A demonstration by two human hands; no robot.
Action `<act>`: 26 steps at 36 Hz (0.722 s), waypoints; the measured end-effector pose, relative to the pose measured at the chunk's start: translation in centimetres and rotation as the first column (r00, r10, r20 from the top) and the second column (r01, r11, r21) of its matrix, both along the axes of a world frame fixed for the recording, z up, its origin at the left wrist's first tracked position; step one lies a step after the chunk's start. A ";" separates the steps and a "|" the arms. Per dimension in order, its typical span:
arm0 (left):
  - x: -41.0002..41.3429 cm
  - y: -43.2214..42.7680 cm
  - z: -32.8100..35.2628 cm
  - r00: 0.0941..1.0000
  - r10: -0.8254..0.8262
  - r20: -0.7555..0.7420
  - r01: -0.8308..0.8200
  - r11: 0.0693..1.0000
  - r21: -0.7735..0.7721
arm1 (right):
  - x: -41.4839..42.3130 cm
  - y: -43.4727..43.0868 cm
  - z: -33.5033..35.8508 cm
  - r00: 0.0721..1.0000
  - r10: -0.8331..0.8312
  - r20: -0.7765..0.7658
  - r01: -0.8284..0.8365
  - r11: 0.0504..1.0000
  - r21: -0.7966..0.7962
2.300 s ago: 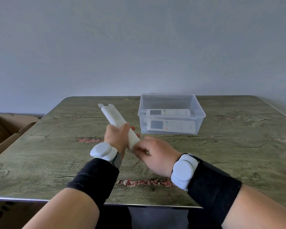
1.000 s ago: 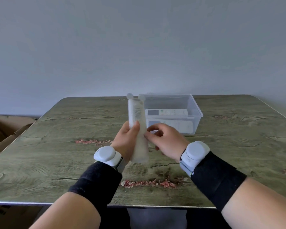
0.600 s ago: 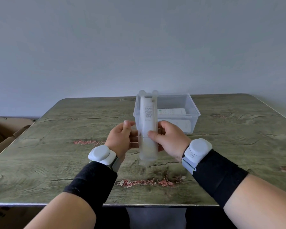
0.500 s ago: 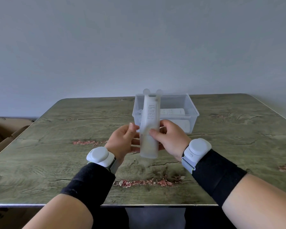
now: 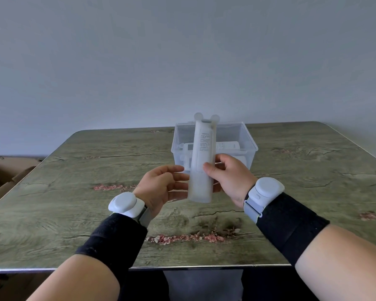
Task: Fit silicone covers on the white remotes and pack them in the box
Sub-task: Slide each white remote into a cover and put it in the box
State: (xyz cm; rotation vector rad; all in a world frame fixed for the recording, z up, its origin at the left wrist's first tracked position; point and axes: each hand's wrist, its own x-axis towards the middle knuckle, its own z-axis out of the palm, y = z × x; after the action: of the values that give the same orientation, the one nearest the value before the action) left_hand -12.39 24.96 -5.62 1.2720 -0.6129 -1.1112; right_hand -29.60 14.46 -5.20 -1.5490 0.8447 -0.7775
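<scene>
chg: L hand [image 5: 159,187] has let go, fingers straight beside remote [image 5: 202,148] | your R hand [image 5: 228,179] grips it upright, in front of box [image 5: 251,146] | tip: check cover [image 5: 200,195] sits fully at bottom, then lay flat inside

A rounded white, grey-strapped pod [image 5: 123,204] sits behind the left hand [image 5: 159,189], its twin [image 5: 266,189] behind the right hand [image 5: 231,180]. Black cuffs [image 5: 113,242], apparently stretch fabric, adjoin at seven and four o'clock.

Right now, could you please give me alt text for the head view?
The right hand grips a covered white remote upright above a wood-grain table, and the left hand is open beside it. Behind, a clear plastic box holds more remotes.
</scene>
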 end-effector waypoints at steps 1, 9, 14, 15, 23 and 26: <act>0.0 0.0 0.0 1.000 -0.010 -0.012 0.010 1.000 -0.004 | -0.1 0.0 0.0 1.000 -0.005 -0.006 0.004 1.000 -0.002; -1.0 -0.2 -0.8 0.973 -0.045 0.226 0.046 0.999 0.001 | -0.1 0.6 -0.4 0.996 0.067 -0.056 -0.069 0.997 -0.037; -0.4 -0.8 0.5 0.980 0.058 0.190 -0.047 0.997 -0.064 | -0.6 0.7 -0.1 0.979 0.107 -0.173 -0.133 0.980 -0.145; -0.2 -1.1 0.9 0.977 0.090 0.192 -0.073 0.993 -0.094 | -0.7 0.7 -0.2 0.971 0.114 -0.211 -0.150 0.975 -0.162; -0.6 -2.3 3.5 0.975 0.116 0.192 -0.075 0.975 -0.211 | -1.2 1.4 -0.5 0.924 0.103 -0.368 -0.199 0.952 -0.231; -1.0 -2.3 3.7 0.976 0.102 0.191 -0.060 0.975 -0.214 | -1.4 1.4 -0.1 0.915 0.106 -0.390 -0.206 0.952 -0.225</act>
State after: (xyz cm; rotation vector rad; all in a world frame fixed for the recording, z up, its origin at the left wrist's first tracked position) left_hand -13.36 22.62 -1.91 1.2244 -0.7994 -0.8330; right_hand -30.99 15.82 -5.30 -2.0191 0.9022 -0.4937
